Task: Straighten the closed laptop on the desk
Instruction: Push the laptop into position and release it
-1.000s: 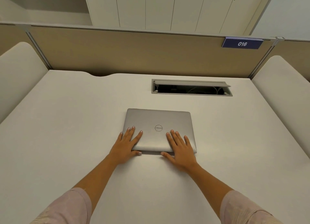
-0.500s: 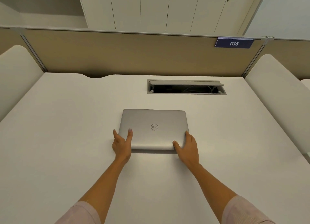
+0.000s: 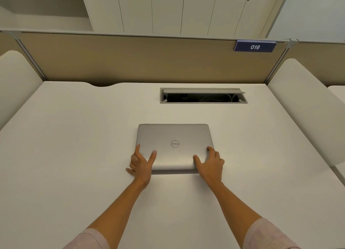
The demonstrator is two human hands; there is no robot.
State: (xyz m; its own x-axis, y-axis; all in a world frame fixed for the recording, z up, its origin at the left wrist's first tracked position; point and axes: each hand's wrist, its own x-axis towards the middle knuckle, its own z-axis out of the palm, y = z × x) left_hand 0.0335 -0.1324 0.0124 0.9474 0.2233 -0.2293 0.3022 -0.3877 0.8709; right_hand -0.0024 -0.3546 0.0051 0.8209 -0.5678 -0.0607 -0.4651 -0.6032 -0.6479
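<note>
The closed laptop [image 3: 174, 146] lies flat at the centre of the frame on the white surface [image 3: 74, 155], its near edge facing the person. The left hand [image 3: 141, 164] clasps the lower-left corner — thumb on the lid, fingers along the side, its grip pinching the laptop. The right hand [image 3: 211, 163] holds the lower-right corner likewise. An open cable hatch [image 3: 203, 96] sits above it — a tag reading 016 [image 3: 254, 47] at upper right.

Your white desk [image 3: 74, 155] carries one closed silver laptop [image 3: 174, 136], lying flat, near an open cable hatch [image 3: 203, 95].
</note>
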